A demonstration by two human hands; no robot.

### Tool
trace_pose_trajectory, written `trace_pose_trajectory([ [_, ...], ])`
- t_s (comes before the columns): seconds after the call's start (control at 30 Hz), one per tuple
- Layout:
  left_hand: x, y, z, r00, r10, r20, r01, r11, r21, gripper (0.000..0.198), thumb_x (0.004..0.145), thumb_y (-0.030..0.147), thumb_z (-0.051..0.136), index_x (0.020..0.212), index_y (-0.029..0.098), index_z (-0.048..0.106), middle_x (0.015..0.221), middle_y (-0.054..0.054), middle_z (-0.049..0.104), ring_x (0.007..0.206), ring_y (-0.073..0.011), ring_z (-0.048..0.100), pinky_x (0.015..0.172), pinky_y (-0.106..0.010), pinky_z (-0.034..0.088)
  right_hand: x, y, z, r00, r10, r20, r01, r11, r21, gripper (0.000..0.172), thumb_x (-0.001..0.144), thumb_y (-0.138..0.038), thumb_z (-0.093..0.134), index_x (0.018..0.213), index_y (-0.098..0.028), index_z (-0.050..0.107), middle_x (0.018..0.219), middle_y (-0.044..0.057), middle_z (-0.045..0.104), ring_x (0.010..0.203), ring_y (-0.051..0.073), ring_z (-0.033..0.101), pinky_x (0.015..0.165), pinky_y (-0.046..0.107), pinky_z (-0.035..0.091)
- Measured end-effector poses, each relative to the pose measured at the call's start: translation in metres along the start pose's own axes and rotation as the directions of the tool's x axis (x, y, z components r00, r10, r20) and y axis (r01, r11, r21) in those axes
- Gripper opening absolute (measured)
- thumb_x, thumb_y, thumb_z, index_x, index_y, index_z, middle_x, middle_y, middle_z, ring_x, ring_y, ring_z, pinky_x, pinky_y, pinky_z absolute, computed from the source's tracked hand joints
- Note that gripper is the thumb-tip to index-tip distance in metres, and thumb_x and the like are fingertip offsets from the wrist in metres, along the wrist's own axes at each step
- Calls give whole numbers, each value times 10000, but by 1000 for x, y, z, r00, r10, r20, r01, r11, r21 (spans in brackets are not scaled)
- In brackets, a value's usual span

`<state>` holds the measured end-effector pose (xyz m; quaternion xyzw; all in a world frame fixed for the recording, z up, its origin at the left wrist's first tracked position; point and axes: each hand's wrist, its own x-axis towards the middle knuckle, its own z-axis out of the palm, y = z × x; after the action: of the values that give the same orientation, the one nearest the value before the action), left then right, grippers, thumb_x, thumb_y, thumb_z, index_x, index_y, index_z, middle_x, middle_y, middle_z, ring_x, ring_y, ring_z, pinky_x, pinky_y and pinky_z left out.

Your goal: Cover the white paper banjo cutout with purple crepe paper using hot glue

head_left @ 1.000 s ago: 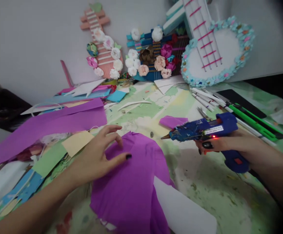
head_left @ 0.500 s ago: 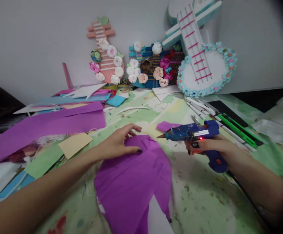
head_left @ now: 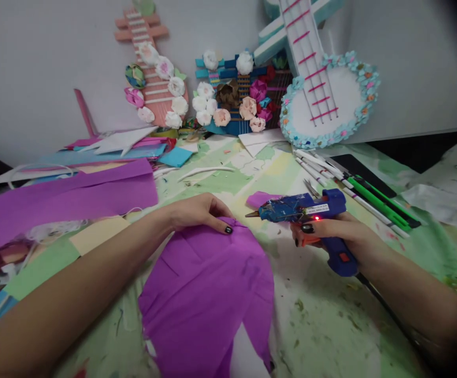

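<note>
A rounded piece covered in purple paper (head_left: 208, 294) lies in front of me, with a white patch showing near its lower edge. My left hand (head_left: 203, 212) grips its far edge, the thumb on top and the fingers hidden behind. In my right hand (head_left: 331, 233) is a blue hot glue gun (head_left: 303, 207), its red light on and a finger near the orange trigger. The gun's nozzle points left, just past the piece's upper right edge and apart from it. A small purple paper scrap (head_left: 262, 198) lies behind the nozzle.
Paper-flowered guitar models, among them a white one (head_left: 331, 105) and a pink one (head_left: 155, 89), lean on the wall. At right lie a green cutter (head_left: 382, 202) and several white sticks (head_left: 315, 170). Purple sheets (head_left: 94, 194) and paper scraps cover the left side.
My left fingers have closed on the far edge of the purple-covered piece. The glue gun sits slightly further left in view, and the whole view has shifted a little.
</note>
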<state>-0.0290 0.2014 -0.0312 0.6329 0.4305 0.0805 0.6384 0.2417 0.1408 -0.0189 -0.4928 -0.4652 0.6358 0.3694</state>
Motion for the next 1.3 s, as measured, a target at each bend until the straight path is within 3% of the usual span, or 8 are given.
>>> trace_pose_trajectory([
  [0.23,2,11,8,990,136,-42,-115,939,323,237,742,369,645,692,137,643,606,36,551,555,-78,457,509,-184,334,3,3,-2,998,-59,-32,62,995,77,211,558,-299,707,715,-170,649,628,20,625,588,146,547,511,258,393],
  [0.4,3,11,17,951,282,-125,-191,857,478,132,719,226,555,726,133,648,658,22,586,628,-98,492,574,-195,351,5,11,9,982,-173,-81,172,985,-22,265,581,-288,756,788,-178,633,745,18,626,690,157,584,641,282,470],
  [0.53,-2,16,28,891,368,-265,-123,759,640,227,665,165,515,788,127,702,687,-12,646,629,-119,531,593,-219,369,3,28,31,981,-189,-51,176,965,-194,243,601,-298,746,773,-186,616,732,28,641,653,160,586,597,285,474],
  [0.7,-12,28,37,823,458,-337,3,590,808,232,668,148,517,747,143,735,595,-5,640,548,-104,513,568,-225,354,-3,45,51,985,-160,-58,151,979,-136,339,605,-248,737,887,-192,559,735,4,634,625,145,586,569,270,468],
  [0.87,-12,31,22,878,324,-353,-27,769,639,191,713,219,544,738,153,721,661,-13,686,581,-113,573,536,-198,385,-8,44,52,985,-163,-63,153,977,-145,319,633,-208,712,897,-198,534,754,-2,626,637,138,586,576,265,468],
  [1.03,-10,33,6,888,206,-411,22,874,485,218,733,309,572,720,128,693,589,-15,629,513,-98,509,472,-191,356,-9,44,50,976,-216,-31,207,960,-189,299,646,-208,703,886,-206,524,753,-4,630,650,144,596,567,264,469],
  [1.17,-12,36,0,945,141,-295,22,873,487,315,745,430,594,746,133,698,573,-7,596,522,-96,489,474,-191,340,-8,50,48,973,-228,-24,218,953,-211,269,661,-214,695,869,-204,524,749,-2,633,654,144,599,568,264,471],
  [1.3,-11,39,1,975,68,-210,66,821,568,259,730,388,605,725,147,698,628,-4,625,557,-96,500,484,-188,326,-6,53,48,967,-253,-40,237,942,-237,268,663,-218,695,873,-203,528,747,-2,633,664,151,605,572,268,472],
])
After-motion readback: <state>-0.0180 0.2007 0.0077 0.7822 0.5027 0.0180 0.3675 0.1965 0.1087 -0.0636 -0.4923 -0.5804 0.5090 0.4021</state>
